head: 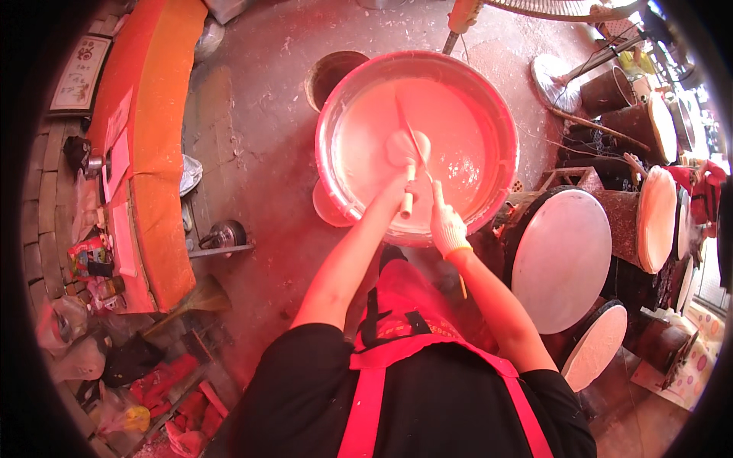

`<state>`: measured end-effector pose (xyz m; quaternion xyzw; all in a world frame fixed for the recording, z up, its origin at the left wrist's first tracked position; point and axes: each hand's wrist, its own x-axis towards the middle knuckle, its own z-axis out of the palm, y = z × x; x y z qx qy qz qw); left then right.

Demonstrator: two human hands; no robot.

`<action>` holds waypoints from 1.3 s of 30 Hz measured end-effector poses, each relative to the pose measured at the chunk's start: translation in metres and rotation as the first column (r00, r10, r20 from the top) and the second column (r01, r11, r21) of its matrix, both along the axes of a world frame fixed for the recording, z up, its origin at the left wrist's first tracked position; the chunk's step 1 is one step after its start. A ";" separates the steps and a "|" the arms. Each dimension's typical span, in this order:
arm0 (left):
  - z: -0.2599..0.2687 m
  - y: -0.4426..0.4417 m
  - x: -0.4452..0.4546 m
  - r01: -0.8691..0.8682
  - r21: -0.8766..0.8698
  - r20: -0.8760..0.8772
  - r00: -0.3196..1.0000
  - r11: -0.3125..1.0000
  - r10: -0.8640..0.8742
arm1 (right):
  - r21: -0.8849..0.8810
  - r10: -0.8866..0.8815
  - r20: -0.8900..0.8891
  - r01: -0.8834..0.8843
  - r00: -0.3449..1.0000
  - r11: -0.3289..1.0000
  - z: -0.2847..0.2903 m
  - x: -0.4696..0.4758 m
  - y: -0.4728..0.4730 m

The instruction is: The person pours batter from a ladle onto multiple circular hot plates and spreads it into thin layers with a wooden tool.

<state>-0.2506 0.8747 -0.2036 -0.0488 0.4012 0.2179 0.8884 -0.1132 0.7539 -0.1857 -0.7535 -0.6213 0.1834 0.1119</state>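
Note:
A large round basin (417,63) with a pale liquid mixture (458,129) in it stands before me. My left hand (398,192), bare, is closed around the short wooden handle (407,203) of a round-headed tool (408,147) held over the mixture. In my right hand (448,226), in a white knit glove, is the handle of a long thin blade (413,134), which slants up and left across the round head. Whether the blade touches the head, I cannot tell.
Left of the basin runs a table with an orange cover (163,143); a metal kettle (228,233) is beside it. Behind the basin are a dark-mouthed bucket (338,74) and a fan (564,10). Several large drums (561,260) with pale heads crowd the right side.

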 end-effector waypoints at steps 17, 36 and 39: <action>0.417 -0.080 0.024 -0.068 0.846 -0.034 0.983 0.528 0.180 | 0.491 0.119 -0.259 0.024 0.959 0.871 0.230 0.064 -0.155; 0.357 -0.001 0.065 0.871 0.268 -0.593 0.487 0.413 -0.641 | 0.368 -0.065 -0.708 0.446 0.704 0.816 0.187 0.110 -0.248; 0.363 -0.034 0.126 0.860 0.458 -0.840 0.336 -0.226 -0.426 | 0.469 -0.029 -0.556 0.342 0.831 0.814 0.217 0.137 -0.266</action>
